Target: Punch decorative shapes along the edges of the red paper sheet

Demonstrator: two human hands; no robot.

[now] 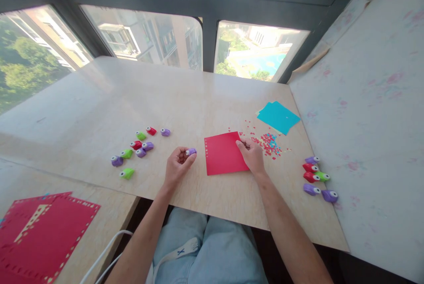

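My left hand (179, 164) is closed around a small purple craft punch (191, 152), left of a red sheet of paper (225, 153). A row of small punched holes runs down the sheet's left edge. My right hand (251, 153) pinches the sheet's right side between thumb and fingers. Beside that hand lies a scatter of tiny red and blue paper cut-outs (269, 142). The punch and the sheet are apart, with a narrow gap between them.
Several purple, red and green punches (141, 152) lie to the left, and more punches (311, 177) sit by the right wall. Blue sheets (278, 117) rest at the back right. Red sheets with punched edges (62, 231) lie at the lower left, near a white cable (114, 236).
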